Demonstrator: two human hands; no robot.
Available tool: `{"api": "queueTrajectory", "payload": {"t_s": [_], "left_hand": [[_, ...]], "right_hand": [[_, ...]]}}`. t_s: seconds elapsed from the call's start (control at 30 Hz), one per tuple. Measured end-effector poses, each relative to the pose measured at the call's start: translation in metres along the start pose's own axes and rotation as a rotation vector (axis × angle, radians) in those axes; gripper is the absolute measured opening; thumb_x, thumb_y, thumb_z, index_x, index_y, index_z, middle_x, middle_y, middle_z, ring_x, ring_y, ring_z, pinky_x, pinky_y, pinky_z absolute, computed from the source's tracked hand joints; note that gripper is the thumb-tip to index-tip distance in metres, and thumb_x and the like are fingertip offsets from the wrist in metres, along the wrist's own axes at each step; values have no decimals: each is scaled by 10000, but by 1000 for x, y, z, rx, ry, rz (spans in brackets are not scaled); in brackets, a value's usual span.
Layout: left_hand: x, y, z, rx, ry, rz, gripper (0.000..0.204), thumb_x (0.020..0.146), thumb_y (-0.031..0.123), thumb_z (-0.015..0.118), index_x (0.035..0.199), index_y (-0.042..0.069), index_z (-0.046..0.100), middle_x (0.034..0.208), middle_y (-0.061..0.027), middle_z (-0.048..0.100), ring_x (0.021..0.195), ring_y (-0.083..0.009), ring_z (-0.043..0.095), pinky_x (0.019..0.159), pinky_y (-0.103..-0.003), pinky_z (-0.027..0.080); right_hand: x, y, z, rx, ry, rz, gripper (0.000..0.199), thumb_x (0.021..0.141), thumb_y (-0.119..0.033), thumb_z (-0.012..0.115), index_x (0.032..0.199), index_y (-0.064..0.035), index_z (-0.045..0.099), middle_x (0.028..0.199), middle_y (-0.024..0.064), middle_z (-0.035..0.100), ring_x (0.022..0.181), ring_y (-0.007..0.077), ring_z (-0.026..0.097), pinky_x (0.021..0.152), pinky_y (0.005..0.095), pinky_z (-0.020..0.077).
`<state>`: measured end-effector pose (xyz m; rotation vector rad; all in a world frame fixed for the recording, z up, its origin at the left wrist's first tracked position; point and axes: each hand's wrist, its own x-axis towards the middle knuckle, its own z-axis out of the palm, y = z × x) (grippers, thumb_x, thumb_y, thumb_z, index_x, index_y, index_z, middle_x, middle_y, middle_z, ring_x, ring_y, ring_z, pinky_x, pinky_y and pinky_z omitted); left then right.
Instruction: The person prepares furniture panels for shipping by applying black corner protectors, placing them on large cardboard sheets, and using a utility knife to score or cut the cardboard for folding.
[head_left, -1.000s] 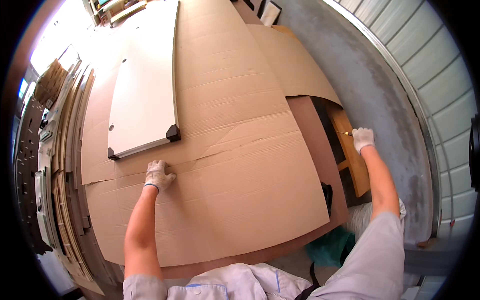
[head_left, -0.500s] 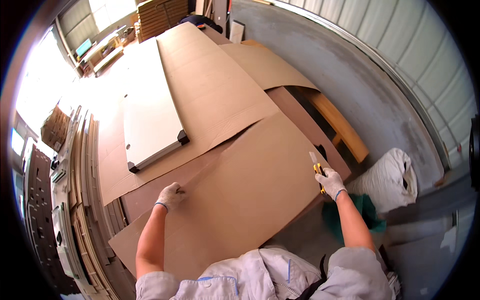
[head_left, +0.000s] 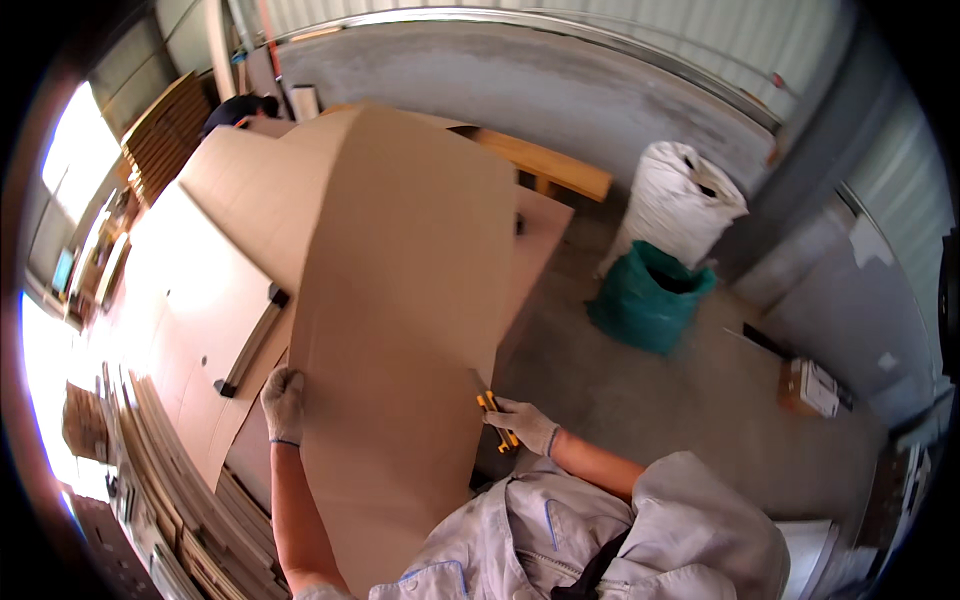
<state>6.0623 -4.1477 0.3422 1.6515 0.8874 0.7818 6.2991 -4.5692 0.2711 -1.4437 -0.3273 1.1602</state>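
A large brown cardboard sheet (head_left: 400, 270) stands tilted up in front of me, its near end close to my body. My left hand (head_left: 284, 403), in a pale knit glove, is closed on the sheet's left edge. In my gloved right hand (head_left: 527, 424) is a yellow-and-black utility knife (head_left: 496, 416), blade pointing up and away beside the sheet's right edge. To the left, a white panel (head_left: 215, 290) with black corner protectors lies on more cardboard (head_left: 255, 170). The sheet hides part of the work surface behind it.
Right of the work surface stand a green sack (head_left: 650, 305) and a white sack (head_left: 680, 200). A small carton (head_left: 808, 388) sits on the floor farther right. Long boards (head_left: 165, 480) are stacked at the left. At the far left a person in dark clothing (head_left: 238, 112) bends over.
The cardboard sheet, flat before, is now raised and tilted, with my left hand on its edge. My right hand has come closer to my body with the knife. The view has turned right.
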Motion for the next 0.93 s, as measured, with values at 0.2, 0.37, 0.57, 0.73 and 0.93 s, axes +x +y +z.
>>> {"api": "queueTrajectory", "payload": {"t_s": [0.2, 0.37, 0.57, 0.73, 0.93], "left_hand": [[-24, 108, 200, 114, -120, 212, 155, 995, 82, 694, 1116, 13, 761, 1001, -44, 748, 928, -117, 675, 840, -291, 556], [-139, 177, 413, 233, -238, 535, 167, 945, 60, 718, 1105, 44, 764, 1067, -130, 767, 1004, -273, 749, 903, -373, 593], [-276, 216, 591, -47, -442, 594, 136, 958, 127, 735, 1083, 80, 755, 1015, -167, 745, 972, -376, 727, 859, -443, 589], [-369, 275, 654, -345, -650, 682, 155, 970, 113, 736, 1105, 37, 722, 1024, -176, 723, 976, -366, 713, 866, -439, 582], [-428, 335, 682, -715, -1142, 428, 238, 1043, 93, 650, 1269, 26, 674, 1142, -176, 705, 1100, -272, 670, 1001, -375, 530]], "right_hand": [[-61, -27, -95, 41, 154, -63, 337, 1044, -330, 730, 1157, -15, 764, 938, -40, 677, 860, 62, 593, 790, 258, 490], [-146, -22, -174, 201, 188, -146, 243, 1055, -236, 667, 1195, -40, 698, 1056, 19, 639, 922, 109, 579, 800, 283, 476], [-261, 46, -221, 715, 281, -389, 299, 1067, -219, 670, 1224, 34, 648, 1019, 25, 608, 907, 125, 569, 808, 306, 480], [-320, 76, -199, 366, 619, -319, 337, 1055, -196, 656, 1299, 34, 623, 1085, 37, 620, 926, 122, 583, 843, 299, 492], [-353, 50, -198, 259, 1049, -580, 345, 1052, -201, 630, 1316, 21, 636, 1163, 35, 647, 987, 116, 616, 912, 285, 508]]}}
